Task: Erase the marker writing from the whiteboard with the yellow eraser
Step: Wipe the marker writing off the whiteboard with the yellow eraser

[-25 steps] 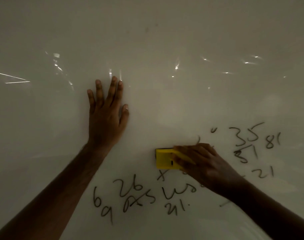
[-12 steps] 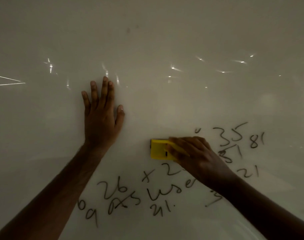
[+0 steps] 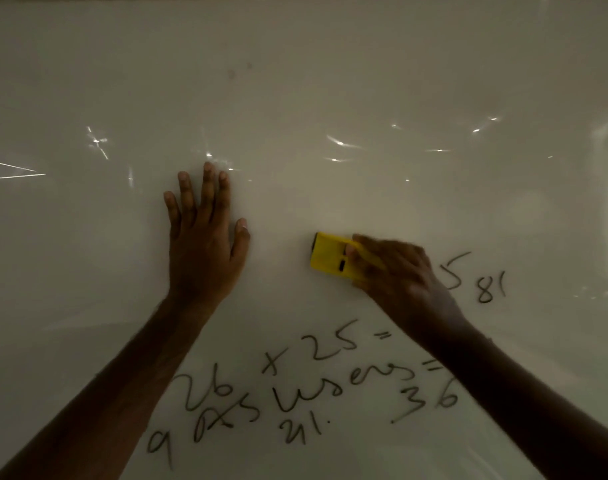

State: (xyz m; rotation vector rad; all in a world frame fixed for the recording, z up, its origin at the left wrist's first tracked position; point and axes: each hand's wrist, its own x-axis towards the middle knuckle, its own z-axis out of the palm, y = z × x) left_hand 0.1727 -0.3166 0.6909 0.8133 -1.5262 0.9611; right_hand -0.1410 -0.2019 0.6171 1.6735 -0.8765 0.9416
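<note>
The left hand (image 3: 205, 244) lies open and flat on the board (image 3: 330, 98), fingers close together and pointing up, thumb a little apart, with no object in it. Right of it, across a bare strip of board, is the eraser (image 3: 330, 256), a yellow block with straight edges and one small dark slot on its top face; it lies against the board. The right hand (image 3: 402, 278) grips its right end, fingers bent over the top, so only the left part of the eraser shows. The board is smooth, glossy and pale, with small bright reflections across its middle. The writing (image 3: 295, 393) is in thin dark marker lines: "26 x 25 =" and a word like "users" below the hands, "21." and "36" lower down, "81" just right of the right hand. The right hand and forearm cover some marks, the left forearm hides part of the lower left writing, and the scene is dim.
</note>
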